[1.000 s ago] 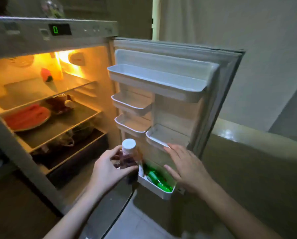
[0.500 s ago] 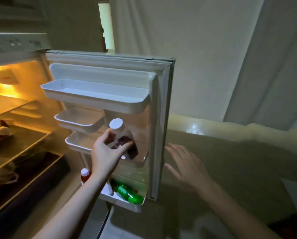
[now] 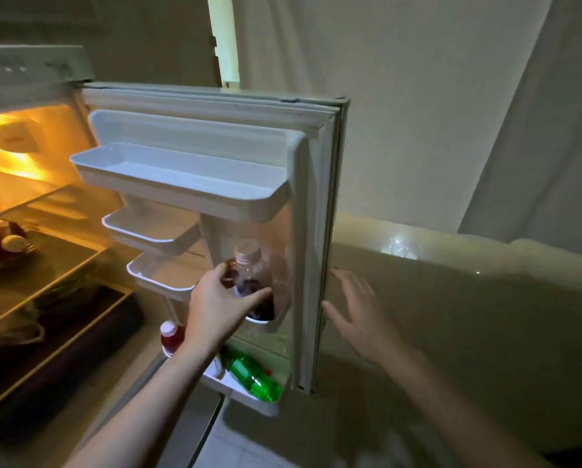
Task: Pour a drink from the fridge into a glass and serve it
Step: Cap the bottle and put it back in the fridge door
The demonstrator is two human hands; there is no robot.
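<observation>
The fridge door stands open, its white shelves facing me. My left hand is wrapped around a clear bottle with a pale cap and dark drink in its lower part, held in front of the door's right-hand shelves. My right hand hovers with fingers spread just beyond the door's outer edge, holding nothing. No glass is in view.
A green bottle lies in the bottom door shelf, and a red-filled bottle with a white cap stands at its left. Lit fridge shelves with dark dishes are at the left. A beige counter stretches to the right.
My left hand has lifted the bottle from low beside the bottom door shelf up to mid-door height. My right hand came off the door's inside and moved past its edge. My view turned right.
</observation>
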